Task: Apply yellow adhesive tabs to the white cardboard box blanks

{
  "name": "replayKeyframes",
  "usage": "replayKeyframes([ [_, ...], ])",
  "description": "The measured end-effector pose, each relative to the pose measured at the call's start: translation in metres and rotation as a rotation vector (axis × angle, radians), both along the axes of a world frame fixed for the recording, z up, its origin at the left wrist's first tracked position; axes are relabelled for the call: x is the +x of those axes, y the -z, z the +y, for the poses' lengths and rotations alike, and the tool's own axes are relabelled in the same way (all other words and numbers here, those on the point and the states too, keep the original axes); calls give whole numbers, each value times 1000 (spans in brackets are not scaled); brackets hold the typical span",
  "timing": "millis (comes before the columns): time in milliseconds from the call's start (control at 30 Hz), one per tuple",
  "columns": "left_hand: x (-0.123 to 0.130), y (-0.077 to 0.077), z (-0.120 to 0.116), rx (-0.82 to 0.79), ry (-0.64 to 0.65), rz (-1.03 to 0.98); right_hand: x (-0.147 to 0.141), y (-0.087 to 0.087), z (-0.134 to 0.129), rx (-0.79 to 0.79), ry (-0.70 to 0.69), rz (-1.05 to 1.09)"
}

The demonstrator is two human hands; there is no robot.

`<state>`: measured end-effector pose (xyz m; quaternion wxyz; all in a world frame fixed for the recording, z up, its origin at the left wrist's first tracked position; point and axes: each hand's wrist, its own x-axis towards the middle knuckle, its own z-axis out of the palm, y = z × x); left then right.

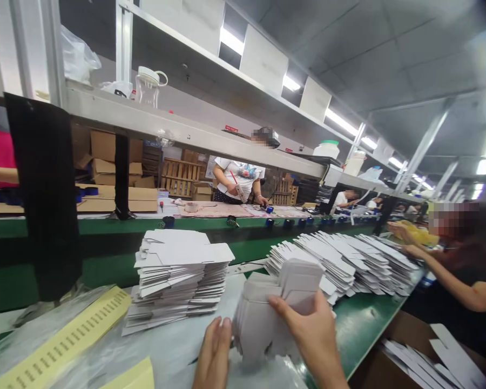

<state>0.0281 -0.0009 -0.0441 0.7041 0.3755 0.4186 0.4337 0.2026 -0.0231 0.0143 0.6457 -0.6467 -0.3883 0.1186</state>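
Cardboard is what both hands work with here: I see a small bundle of flat white carton blanks [267, 313] held upright at about 6 o'clock in my view, just above the green bench [360, 324]. My right hand [311, 335] comes in from 5 o'clock and is closed around the right edge of the bundle, the thumb pressing on the front face and the fingers hidden behind the card, so it has a real grip on it. My left hand [214, 351] rises from 6 o'clock with the fingers straight and close together; it lies flat against the left side of the bundle and touches it, but it does not wrap around anything. At 9 o'clock from the hands stands a tall stack of the same blanks [178, 275], a little untidy, near to the bundle but apart from it. At 1 o'clock a long fanned row of blanks [348, 259] lies across the bench. At 8 o'clock I see a yellow label strip [68, 340] on clear plastic film [162, 351]. At 3 o'clock another person stretches both arms toward the far end of the row; that person's hand [400, 232] is beside something yellow. At 12 o'clock, behind the conveyor belt [105, 270], a person in a white shirt [238, 178] stands at the opposite bench. At 4 o'clock a brown box [384, 373] holds more blanks.
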Motion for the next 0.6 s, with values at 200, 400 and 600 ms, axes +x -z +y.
replayKeyframes([
  [200, 6, 10, 6, 432, -66, 203, 1, 44, 3, 76, -404, 149],
  [400, 10, 22, 8, 492, 36, 165, 7, 61, -16, 125, -494, 314],
  [600, 5, 29, 18, 493, 144, 115, 1, 53, -17, 111, -437, 290],
])
